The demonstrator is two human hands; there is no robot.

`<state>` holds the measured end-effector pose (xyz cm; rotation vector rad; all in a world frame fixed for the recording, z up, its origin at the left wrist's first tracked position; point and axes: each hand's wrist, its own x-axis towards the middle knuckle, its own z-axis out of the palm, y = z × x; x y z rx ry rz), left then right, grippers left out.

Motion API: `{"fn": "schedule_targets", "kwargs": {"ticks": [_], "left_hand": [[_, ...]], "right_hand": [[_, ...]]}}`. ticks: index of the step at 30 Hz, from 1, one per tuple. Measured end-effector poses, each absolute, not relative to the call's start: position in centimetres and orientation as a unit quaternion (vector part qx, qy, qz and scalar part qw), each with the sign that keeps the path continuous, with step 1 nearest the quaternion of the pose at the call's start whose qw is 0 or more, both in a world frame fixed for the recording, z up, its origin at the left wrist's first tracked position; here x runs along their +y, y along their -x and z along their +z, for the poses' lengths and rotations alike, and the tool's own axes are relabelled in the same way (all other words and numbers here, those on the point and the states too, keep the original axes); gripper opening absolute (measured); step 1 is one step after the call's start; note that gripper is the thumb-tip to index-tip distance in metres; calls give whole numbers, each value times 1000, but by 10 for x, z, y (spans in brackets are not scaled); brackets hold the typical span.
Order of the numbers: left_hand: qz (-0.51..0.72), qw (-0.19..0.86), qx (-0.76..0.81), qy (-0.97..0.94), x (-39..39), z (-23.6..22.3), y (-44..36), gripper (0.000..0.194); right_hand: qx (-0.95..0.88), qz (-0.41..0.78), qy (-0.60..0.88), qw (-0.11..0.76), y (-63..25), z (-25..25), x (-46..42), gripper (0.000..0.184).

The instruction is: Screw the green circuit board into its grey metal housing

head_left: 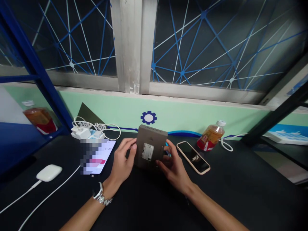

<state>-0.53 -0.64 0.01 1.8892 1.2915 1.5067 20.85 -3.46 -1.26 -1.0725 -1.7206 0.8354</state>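
Note:
A grey-brown, flat rectangular box (157, 149) stands upright on the black desk in the middle of the view. It has a row of small slots along its top edge and a white label (148, 152) on the face toward me; its exact kind I cannot tell. My left hand (124, 160) grips the box's left edge, with some fingertips hidden behind it. At the right edge my right hand (175, 168) holds on, thumb in front and fingers curled at the side. Something small and bright blue (168, 150) shows beside the right fingers.
Left of the box lie a lit phone (102, 157), a white charging case (49, 173) on a cable, and a power strip (89, 133) with plugs. A phone in a pale case (193, 157) and a drink bottle (211, 135) are at right. Windows rise behind.

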Motion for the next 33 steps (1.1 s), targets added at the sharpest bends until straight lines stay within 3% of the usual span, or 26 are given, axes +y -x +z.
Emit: {"fn": "schedule_targets", "kwargs": {"ticks": [3, 5, 9, 11, 14, 17, 19, 22, 26, 33], "left_hand": [[598, 278, 438, -611, -3, 2, 10, 38], [578, 365, 461, -566, 3, -3, 15, 42], [356, 648, 480, -472, 8, -16, 20, 54], [312, 705, 444, -457, 6, -20, 20, 50], [338, 704, 416, -466, 3, -18, 19, 46], [361, 688, 401, -485, 2, -14, 17, 50], [369, 680, 394, -497, 1, -11, 16, 50], [373, 674, 392, -504, 0, -9, 15, 48], [376, 675, 385, -506, -1, -9, 13, 47], [395, 664, 406, -488, 7, -10, 24, 43]], "right_hand": [[-774, 205, 423, 425, -221, -13, -33, 43], [-821, 120, 395, 393, -234, -16, -31, 39], [-877, 46, 350, 325, -249, -31, -29, 42], [-880, 51, 347, 322, -248, -37, -28, 38], [-831, 120, 375, 392, -238, -39, -25, 30], [-705, 272, 442, 484, -229, -33, -23, 36], [-636, 398, 476, 458, -227, -28, -23, 37], [-621, 509, 486, 343, -226, -23, -25, 41], [-624, 532, 479, 314, -225, -21, -29, 44], [-586, 507, 498, 389, -241, -8, -22, 39]]}}
